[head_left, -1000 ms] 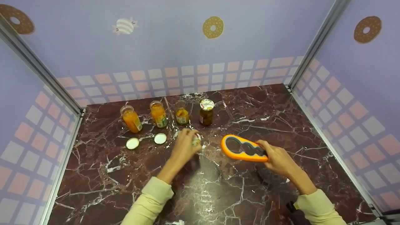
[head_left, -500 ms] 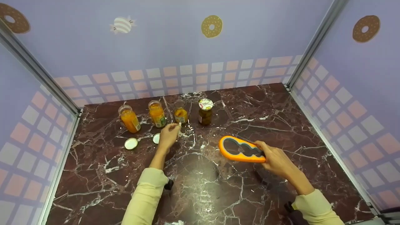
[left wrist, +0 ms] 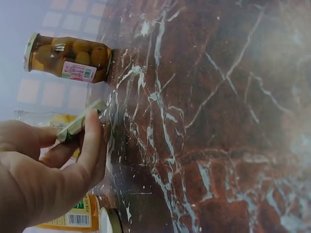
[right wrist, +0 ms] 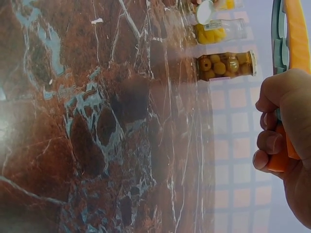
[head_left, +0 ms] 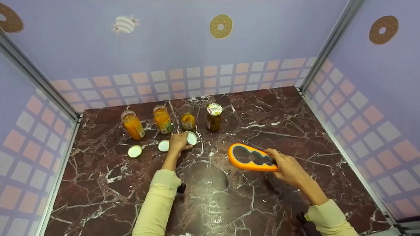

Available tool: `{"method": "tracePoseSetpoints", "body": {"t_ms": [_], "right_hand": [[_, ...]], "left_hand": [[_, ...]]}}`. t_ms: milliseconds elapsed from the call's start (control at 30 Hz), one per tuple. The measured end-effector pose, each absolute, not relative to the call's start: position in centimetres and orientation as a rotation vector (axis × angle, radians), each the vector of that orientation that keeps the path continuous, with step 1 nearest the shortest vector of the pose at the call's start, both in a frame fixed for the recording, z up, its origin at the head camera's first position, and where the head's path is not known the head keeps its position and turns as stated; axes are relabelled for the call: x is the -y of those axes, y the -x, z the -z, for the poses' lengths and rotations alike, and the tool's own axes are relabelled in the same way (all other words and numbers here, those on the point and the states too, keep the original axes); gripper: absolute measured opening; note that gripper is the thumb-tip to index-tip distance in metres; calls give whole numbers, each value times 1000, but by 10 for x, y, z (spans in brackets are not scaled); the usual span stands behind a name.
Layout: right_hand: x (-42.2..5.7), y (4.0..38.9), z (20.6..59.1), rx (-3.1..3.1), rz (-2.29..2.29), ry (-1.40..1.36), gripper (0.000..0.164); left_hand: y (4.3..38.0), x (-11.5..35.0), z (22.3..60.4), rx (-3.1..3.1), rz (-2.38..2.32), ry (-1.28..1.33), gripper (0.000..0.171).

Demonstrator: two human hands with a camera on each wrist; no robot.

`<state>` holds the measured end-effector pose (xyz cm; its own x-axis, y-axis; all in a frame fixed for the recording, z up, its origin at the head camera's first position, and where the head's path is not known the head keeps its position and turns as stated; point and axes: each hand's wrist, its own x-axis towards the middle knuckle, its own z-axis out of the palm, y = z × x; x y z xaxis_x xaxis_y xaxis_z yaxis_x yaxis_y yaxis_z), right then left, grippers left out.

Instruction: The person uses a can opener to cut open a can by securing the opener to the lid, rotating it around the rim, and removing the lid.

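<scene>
My left hand (head_left: 178, 143) pinches a jar lid (head_left: 191, 138) by its rim, white inside turned up, in front of the half-full open jar (head_left: 188, 122). In the left wrist view the lid (left wrist: 80, 121) shows edge-on between thumb and fingers. My right hand (head_left: 288, 166) grips the handle end of an orange and grey jar opener (head_left: 251, 157), held over the table at the right. Two more lids, one at the far left (head_left: 135, 151) and one beside my left hand (head_left: 163, 146), lie white side up.
Two open jars of orange contents, the left jar (head_left: 133, 125) and its neighbour (head_left: 162, 120), stand at the back. A lidded jar of dark round fruit (head_left: 214, 118) stands right of them. Patterned walls enclose the marble table (head_left: 210, 196) behind and at both sides.
My left hand has moved left from the middle of the table with the lid, which now shows its white inside. The right hand still holds the jar opener in nearly the same place.
</scene>
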<state>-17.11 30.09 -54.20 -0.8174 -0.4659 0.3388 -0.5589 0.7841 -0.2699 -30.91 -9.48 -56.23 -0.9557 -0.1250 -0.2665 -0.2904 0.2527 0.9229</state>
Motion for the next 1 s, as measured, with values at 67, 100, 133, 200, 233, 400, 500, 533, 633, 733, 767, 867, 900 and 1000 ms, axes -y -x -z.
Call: {"method": "tracePoseSetpoints", "body": {"t_ms": [67, 100, 133, 200, 233, 400, 500, 533, 633, 733, 767, 867, 900, 1000], "right_hand": [[-301, 171, 543, 2717, -532, -798, 69], [-301, 170, 543, 2716, -530, -797, 69], [-302, 170, 544, 2715, -531, -793, 70], [-302, 169, 545, 2716, -527, -786, 70], [-302, 169, 545, 2718, -528, -783, 70], [-302, 167, 546, 2739, -550, -770, 68], [-301, 167, 546, 2747, -563, -756, 68], [-302, 167, 546, 2748, -561, -752, 69], [-302, 166, 546, 2751, -554, -741, 71], [-303, 166, 546, 2753, -556, -740, 70], [-303, 166, 546, 2751, -557, -739, 70], [-304, 165, 546, 2741, -560, -738, 70], [-304, 164, 545, 2741, -561, -737, 70], [-307, 163, 545, 2739, -561, -726, 72]], "left_hand": [[309, 95, 563, -2585, -1595, 360, 36], [309, 95, 564, -2667, -1514, 347, 35], [310, 95, 565, -2737, -1443, 348, 33], [309, 94, 566, -2814, -1372, 351, 31], [309, 94, 567, -2832, -1361, 352, 31], [309, 91, 570, -2975, -1228, 324, 29], [308, 87, 569, -2979, -1165, 275, 42], [307, 85, 569, -2967, -1144, 266, 45], [306, 79, 568, -2954, -1062, 254, 53], [306, 76, 570, -2985, -951, 236, 58], [306, 75, 571, -2999, -903, 231, 60], [306, 75, 574, -3045, -761, 202, 65], [306, 75, 574, -3050, -720, 197, 68], [307, 75, 575, -3049, -650, 193, 74]]}}
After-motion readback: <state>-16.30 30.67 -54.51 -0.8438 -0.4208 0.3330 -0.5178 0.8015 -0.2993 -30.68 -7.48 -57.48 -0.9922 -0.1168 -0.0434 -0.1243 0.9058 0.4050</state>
